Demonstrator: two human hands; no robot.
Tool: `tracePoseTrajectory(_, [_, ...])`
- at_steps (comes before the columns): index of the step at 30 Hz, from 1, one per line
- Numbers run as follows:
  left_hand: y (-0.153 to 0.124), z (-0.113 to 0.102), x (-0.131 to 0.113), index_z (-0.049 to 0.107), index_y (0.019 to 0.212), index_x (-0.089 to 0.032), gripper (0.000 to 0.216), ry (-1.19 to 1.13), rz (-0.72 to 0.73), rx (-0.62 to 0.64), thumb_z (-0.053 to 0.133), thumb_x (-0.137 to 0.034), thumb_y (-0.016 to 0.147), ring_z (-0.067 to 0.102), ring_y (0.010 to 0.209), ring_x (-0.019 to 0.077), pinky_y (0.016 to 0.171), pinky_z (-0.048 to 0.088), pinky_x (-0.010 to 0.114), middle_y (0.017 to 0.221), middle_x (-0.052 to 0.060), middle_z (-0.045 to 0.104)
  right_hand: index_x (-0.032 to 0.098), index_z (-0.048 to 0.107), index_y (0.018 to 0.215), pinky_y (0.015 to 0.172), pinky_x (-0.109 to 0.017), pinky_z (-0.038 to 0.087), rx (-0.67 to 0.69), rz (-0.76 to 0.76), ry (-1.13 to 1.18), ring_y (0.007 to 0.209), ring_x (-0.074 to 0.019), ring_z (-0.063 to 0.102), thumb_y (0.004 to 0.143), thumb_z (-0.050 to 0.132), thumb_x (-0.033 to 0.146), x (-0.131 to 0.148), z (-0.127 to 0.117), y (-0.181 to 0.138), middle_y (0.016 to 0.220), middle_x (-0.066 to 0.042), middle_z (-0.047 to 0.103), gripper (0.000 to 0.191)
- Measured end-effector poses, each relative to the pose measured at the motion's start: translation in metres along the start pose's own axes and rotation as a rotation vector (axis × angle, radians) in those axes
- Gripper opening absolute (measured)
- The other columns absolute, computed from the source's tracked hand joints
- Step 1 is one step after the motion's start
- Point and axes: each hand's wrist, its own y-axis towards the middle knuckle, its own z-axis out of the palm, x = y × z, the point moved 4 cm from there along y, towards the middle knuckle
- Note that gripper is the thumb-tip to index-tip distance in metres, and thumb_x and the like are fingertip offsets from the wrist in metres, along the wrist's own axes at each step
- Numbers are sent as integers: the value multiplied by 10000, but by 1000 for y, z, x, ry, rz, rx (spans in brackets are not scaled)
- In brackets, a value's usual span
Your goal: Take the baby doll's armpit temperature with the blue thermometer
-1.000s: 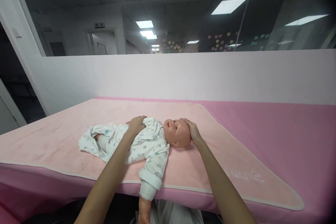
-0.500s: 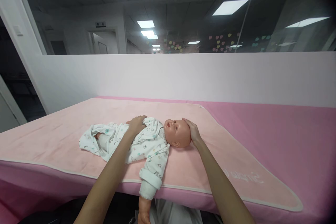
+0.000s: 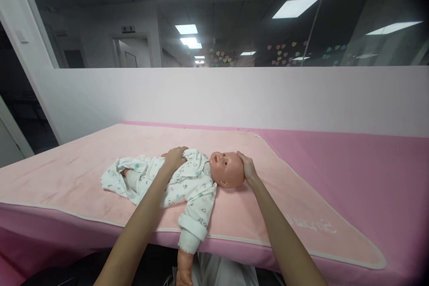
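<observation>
A baby doll in white printed clothes lies on its back on a light pink mat. Its head points right and its legs point left. One sleeved arm hangs over the front edge of the table. My left hand rests palm down on the doll's belly, its fingers laid over the clothes and partly hidden. Against the crown of the doll's head, my right hand is cupped with its fingers stretched out, not wrapped round anything.
The mat lies over a darker pink cover on the table. A white wall with a long window stands behind it. My lap is below the front edge, and a dark doorway is at the left.
My right hand's fingers have slid slightly right along the doll's head, towards the crown. My left hand and the doll stay as they were.
</observation>
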Motion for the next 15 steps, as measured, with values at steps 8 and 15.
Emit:
tracePoseTrajectory(8, [0,-2,-1,537,1122,-223,485,2,-15,18,489,-146,646,549,959,218,808,400,290,1017,46,618,154,648,710,656,-241,416,-23,-13,25,709,-156,557,606,638,438,1,2,1,733,3,651,302])
tracePoseTrajectory(15, [0,-1,-1,539,1122,-226,477,-4,-29,26,492,-151,653,551,958,220,806,405,293,1010,44,622,143,635,650,613,-265,417,-9,19,-34,683,-191,574,594,621,505,1,1,0,662,-24,653,367])
